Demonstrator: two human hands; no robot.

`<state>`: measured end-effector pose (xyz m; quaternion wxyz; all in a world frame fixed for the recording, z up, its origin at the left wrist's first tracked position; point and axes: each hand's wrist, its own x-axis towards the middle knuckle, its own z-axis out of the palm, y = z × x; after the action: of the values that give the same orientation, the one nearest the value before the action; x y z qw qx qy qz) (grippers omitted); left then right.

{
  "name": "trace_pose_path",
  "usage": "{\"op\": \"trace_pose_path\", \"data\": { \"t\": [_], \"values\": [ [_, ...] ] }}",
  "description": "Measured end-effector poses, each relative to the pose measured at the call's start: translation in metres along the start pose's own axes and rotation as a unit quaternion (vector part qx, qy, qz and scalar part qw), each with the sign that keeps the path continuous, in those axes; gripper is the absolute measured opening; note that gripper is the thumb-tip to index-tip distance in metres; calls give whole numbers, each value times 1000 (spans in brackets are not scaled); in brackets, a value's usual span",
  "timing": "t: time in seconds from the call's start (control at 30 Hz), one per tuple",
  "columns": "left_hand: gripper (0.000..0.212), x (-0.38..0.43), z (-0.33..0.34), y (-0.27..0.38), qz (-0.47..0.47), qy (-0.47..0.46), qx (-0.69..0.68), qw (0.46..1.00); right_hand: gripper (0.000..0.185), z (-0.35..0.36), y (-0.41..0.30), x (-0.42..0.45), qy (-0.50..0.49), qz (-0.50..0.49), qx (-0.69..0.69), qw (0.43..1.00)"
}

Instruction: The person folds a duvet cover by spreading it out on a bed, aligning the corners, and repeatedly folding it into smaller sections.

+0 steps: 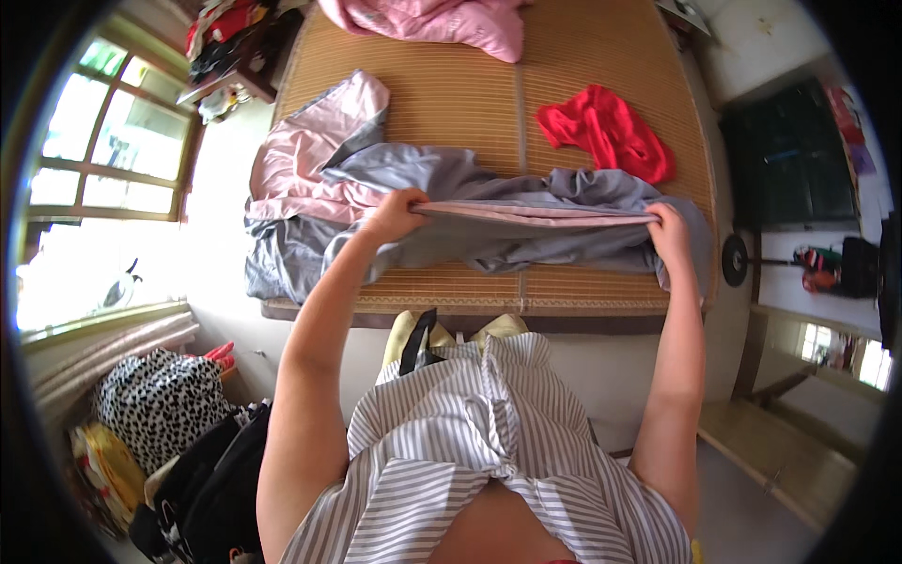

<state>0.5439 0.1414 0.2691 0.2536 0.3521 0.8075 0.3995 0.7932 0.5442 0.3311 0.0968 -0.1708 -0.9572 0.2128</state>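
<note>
A large grey and pink cloth (451, 169), perhaps a quilt cover, lies rumpled across the near end of a bed. My left hand (398, 215) grips its edge near the middle, and my right hand (668, 231) holds the same edge towards the right side. Between the two hands the edge is stretched into a nearly straight band with pink lining showing. The pink side of the cloth is turned up at the left, with one corner pointing away from me. Folds hide some of my fingertips.
A woven mat (451, 84) covers the bed. Red fabric (609, 134) lies beyond my right hand, and a pink quilted bundle (437, 25) at the far end. Bags, including a black one (218, 486), stand at the lower left below a window (113, 134). A wooden cabinet (775, 451) is at the right.
</note>
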Motion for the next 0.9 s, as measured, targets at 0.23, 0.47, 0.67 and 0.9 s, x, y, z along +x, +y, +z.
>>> {"op": "trace_pose_path", "data": {
  "t": [0.23,0.47,0.67,0.9],
  "values": [
    [16,-22,20,-5,-117,-16,-168,979,12,34,30,-13,-48,72,-7,996],
    [19,-26,53,8,-73,73,-91,990,36,105,-162,8,-61,-118,137,982],
    [16,-29,53,-1,54,100,-59,992,46,177,-252,8,-135,-78,255,954],
    [28,-35,49,-10,119,34,-122,985,38,168,-258,4,-155,-87,148,973]
  ]
}}
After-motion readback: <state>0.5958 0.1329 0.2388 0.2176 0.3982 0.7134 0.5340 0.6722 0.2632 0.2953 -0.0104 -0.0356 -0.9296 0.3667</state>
